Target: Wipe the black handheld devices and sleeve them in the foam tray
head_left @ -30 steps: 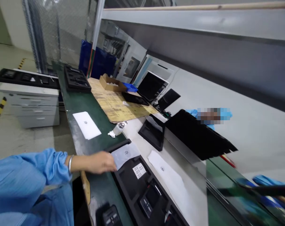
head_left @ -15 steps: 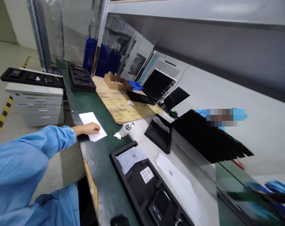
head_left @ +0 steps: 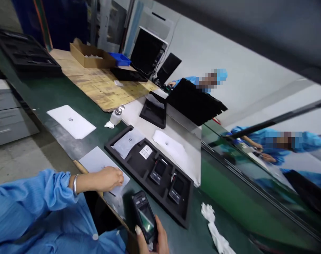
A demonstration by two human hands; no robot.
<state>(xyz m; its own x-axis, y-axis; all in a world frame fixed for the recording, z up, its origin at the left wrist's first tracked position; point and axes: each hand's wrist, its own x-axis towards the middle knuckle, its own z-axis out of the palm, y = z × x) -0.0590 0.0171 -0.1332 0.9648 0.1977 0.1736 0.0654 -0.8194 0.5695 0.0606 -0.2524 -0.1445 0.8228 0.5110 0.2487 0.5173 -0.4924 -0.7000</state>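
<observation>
My left hand (head_left: 107,179), wearing a metal bracelet, is closed on a flat white plastic bag (head_left: 93,158) at the bench's near edge. Fingers and thumb of my right hand (head_left: 160,240) hold a black handheld terminal (head_left: 144,215) with its screen facing up, at the bottom of the view. Just beyond both hands is a black foam tray (head_left: 185,220). Two more handheld terminals, one (head_left: 159,170) beside the other (head_left: 177,188), sit in its compartments, with a printed label sheet (head_left: 146,152) and a folded bag (head_left: 128,141). A stack of white bags (head_left: 71,121) lies farther left.
A dispenser bottle (head_left: 116,115) stands by crumpled tissue (head_left: 110,125). Another bag (head_left: 172,146) lies behind the tray. Crumpled white gloves or cloth (head_left: 214,227) lie at right. A cardboard box (head_left: 93,58) and blue bin (head_left: 120,59) are at the back. Two co-workers in blue sit beyond.
My left hand has moved from the bag stack towards me, bringing one bag with it. My right hand and the terminal it holds have come into view. The camera has turned right.
</observation>
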